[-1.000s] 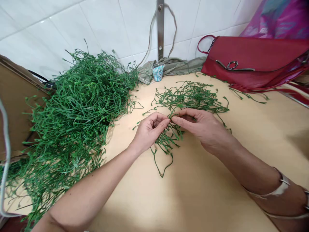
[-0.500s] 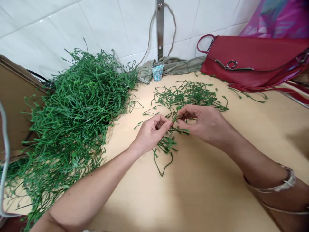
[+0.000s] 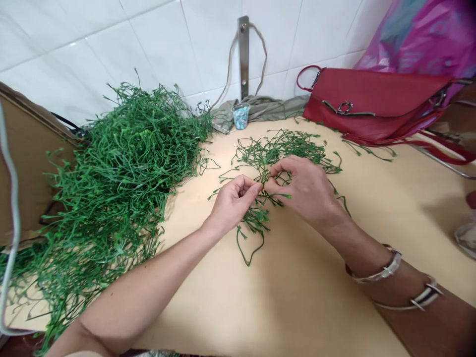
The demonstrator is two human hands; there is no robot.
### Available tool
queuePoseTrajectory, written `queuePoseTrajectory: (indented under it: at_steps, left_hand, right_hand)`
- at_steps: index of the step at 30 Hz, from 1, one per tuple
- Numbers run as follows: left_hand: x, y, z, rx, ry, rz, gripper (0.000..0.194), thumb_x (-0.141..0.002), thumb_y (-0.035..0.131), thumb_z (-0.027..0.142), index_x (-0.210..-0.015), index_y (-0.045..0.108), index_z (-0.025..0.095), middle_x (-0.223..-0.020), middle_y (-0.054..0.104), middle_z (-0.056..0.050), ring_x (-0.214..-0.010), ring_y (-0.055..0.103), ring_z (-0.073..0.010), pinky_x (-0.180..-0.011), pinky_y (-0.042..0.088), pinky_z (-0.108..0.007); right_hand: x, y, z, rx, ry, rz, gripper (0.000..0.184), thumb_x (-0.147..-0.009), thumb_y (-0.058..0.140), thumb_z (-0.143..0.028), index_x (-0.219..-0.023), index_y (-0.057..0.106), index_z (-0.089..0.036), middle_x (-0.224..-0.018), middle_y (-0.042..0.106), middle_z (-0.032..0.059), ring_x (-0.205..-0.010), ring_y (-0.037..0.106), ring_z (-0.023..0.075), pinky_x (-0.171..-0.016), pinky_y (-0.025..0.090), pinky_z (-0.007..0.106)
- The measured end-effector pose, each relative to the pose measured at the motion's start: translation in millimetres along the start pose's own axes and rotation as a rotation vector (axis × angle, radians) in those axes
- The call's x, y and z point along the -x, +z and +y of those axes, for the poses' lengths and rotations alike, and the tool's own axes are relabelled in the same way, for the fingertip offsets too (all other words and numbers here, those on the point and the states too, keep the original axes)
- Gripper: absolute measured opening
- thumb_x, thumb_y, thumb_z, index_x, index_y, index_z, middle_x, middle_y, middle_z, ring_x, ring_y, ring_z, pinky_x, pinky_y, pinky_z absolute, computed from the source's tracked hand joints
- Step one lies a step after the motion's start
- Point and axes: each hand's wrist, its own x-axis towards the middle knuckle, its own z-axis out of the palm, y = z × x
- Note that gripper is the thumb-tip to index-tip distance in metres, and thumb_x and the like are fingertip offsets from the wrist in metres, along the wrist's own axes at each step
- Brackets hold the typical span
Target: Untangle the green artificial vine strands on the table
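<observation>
L hand (image 3: 234, 204), R hand (image 3: 303, 189) pinching green stems (image 3: 265, 174); 1 big pile (image 3: 122, 168) beside.

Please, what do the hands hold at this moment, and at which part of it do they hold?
The left hand and right hand seem to pinch one thin green stem with their fingertips, partway along its length. The fingers hide the exact grip.

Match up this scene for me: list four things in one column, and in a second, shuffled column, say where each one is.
Things
1. Red handbag
2. Small clear cup
3. Large heap of green stems
4. Silver bangles

Places
A. Around the right forearm
B. Beside the crumpled grey-green cloth at the tiled wall
C. Along the table's far right edge
D. Spilling over the table's left side

Pairs: 1-C, 2-B, 3-D, 4-A
</observation>
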Motion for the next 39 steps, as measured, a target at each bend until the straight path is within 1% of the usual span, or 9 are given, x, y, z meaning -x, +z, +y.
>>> queuePoseTrajectory:
  at_steps: [6, 8, 12, 17, 22, 27, 33, 36, 39]
  left_hand:
    - [5.3, -10.6, 3.9, 0.057, 0.046, 0.087, 0.041, -0.08, 0.076, 0.053, -0.078, 0.057, 0.016, -0.066, 0.045, 0.005, -0.06, 0.035, -0.008, -0.056, 0.028, -0.023]
    - [2.5, -12.8, 1.8, 0.113, 0.044, 0.102, 0.041, -0.078, 0.078, 0.052, -0.079, 0.058, 0.016, -0.066, 0.046, 0.005, -0.06, 0.036, -0.0079, -0.057, 0.028, -0.023]
    - [-7.1, -11.1, -5.8, 0.18, 0.028, 0.091, 0.04, -0.077, 0.078, 0.05, -0.079, 0.059, 0.016, -0.064, 0.046, 0.005, -0.059, 0.038, -0.0078, -0.056, 0.029, -0.023]
    - [-10.9, -10.2, -8.1, 0.217, 0.025, 0.052, 0.036, -0.079, 0.078, 0.046, -0.081, 0.061, 0.015, -0.066, 0.049, 0.005, -0.058, 0.041, -0.0073, -0.057, 0.032, -0.023]
    - [-12.8, -11.4, -4.9, 0.305, 0.02, 0.118, 0.032, -0.08, 0.08, 0.042, -0.08, 0.061, 0.015, -0.067, 0.048, 0.005, -0.058, 0.041, -0.0064, -0.057, 0.035, -0.021]
    - [-15.6, -15.3, 5.4, 0.508, 0.049, 0.29, 0.031, -0.076, 0.083, 0.034, -0.079, 0.057, 0.018, -0.071, 0.046, 0.006, -0.057, 0.04, -0.0049, -0.062, 0.042, -0.019]
    - [-13.7, -22.1, 14.4, 0.574, -0.006, 0.454, 0.029, -0.079, 0.08, 0.029, -0.079, 0.052, 0.02, -0.07, 0.047, 0.005, -0.064, 0.051, -0.0074, -0.065, 0.046, -0.017]
    - [-12.1, -20.9, 12.8, 0.547, -0.038, 0.438, 0.031, -0.074, 0.083, 0.025, -0.082, 0.053, 0.02, -0.079, 0.056, 0.005, -0.063, 0.05, -0.0053, -0.065, 0.046, -0.016]
    - [-11.7, -19.6, 9.3, 0.518, -0.046, 0.362, 0.038, -0.073, 0.084, 0.024, -0.099, 0.055, 0.022, -0.093, 0.067, 0.003, -0.064, 0.054, -0.0053, -0.066, 0.046, -0.018]
  right_hand:
    - [-15.1, -32.7, 26.2, -0.073, 0.39, 0.194, 0.008, -0.07, 0.065, -0.016, -0.066, 0.065, -0.022, -0.069, 0.068, 0.0048, -0.069, 0.063, 0.0234, -0.069, 0.049, 0.038]
    - [-16.3, -36.1, 30.7, -0.044, 0.279, 0.307, 0.006, -0.073, 0.065, -0.02, -0.076, 0.069, -0.022, -0.08, 0.072, 0.0073, -0.078, 0.066, 0.0274, -0.077, 0.051, 0.044]
    - [-6.8, -19.8, 18.8, 0.166, -0.119, 0.407, 0.012, -0.083, 0.064, -0.023, -0.093, 0.071, -0.022, -0.111, 0.072, 0.0128, -0.114, 0.061, 0.0362, -0.1, 0.043, 0.057]
    - [5.9, -3.9, 6.4, 0.121, -0.329, 0.308, 0.011, -0.092, 0.057, -0.018, -0.088, 0.065, -0.025, -0.087, 0.073, 0.0061, -0.09, 0.067, 0.0266, -0.088, 0.049, 0.045]
    - [2.0, -11.6, 17.2, 0.083, -0.302, 0.302, 0.011, -0.09, 0.054, -0.018, -0.091, 0.065, -0.022, -0.088, 0.074, 0.0064, -0.086, 0.069, 0.0241, -0.081, 0.054, 0.04]
    - [-8.8, -33.7, 35.5, 0.093, -0.026, 0.483, 0.015, -0.088, 0.053, -0.021, -0.099, 0.064, -0.02, -0.099, 0.07, 0.0151, -0.088, 0.066, 0.0282, -0.08, 0.054, 0.045]
    - [-10.4, -26.4, 50.0, 0.147, -0.049, 0.36, 0.015, -0.081, 0.053, -0.017, -0.09, 0.062, -0.024, -0.09, 0.067, 0.0093, -0.087, 0.064, 0.0276, -0.08, 0.052, 0.045]
    - [-8.2, -17.3, 62.0, 0.281, -0.027, 0.277, 0.013, -0.079, 0.056, -0.021, -0.091, 0.062, -0.023, -0.089, 0.066, 0.0098, -0.09, 0.062, 0.0299, -0.086, 0.049, 0.048]
    - [-6.4, -14.7, 75.6, 0.37, 0.038, 0.136, 0.01, -0.077, 0.064, -0.03, -0.083, 0.061, -0.024, -0.077, 0.063, 0.0058, -0.078, 0.058, 0.0275, -0.078, 0.047, 0.045]
